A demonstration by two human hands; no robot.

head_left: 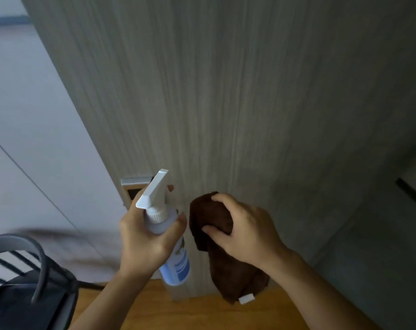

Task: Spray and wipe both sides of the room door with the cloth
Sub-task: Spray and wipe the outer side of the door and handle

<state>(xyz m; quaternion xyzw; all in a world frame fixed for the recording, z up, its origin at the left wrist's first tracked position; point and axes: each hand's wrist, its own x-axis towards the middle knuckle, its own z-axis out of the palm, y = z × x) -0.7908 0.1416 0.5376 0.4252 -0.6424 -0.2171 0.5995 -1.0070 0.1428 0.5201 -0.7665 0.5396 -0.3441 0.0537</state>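
Door, pale grey-brown with a fine upright wood grain: it fills most of my view, from the top edge down to the floor, and stands directly in front of both hands. Its left edge runs on a slant from upper left to lower middle.

Wall, plain and light, to the left of the door edge; a thin dark line crosses it on a slant.

Floor, warm orange-brown wood, along the bottom of the view beneath both forearms.

Chair, lower left corner: grey curved frame, dark slats, dark seat. It stands well apart from the door face.

Cloth, dark brown, bunched. I see my right hand holding it, fingers curled over the top and thumb pressed into the near side. The loose end hangs below the wrist and carries a small white tag. The cloth sits close to the door, just right of the bottle; I cannot tell whether it touches the surface.

Spray bottle, translucent body with a blue label and a white trigger head whose nozzle points up at the door. My left hand grips it around the neck, one fingertip showing past the trigger.

Door handle, silver metal with a plate below it, at the door's left edge, partly hidden behind the trigger head.
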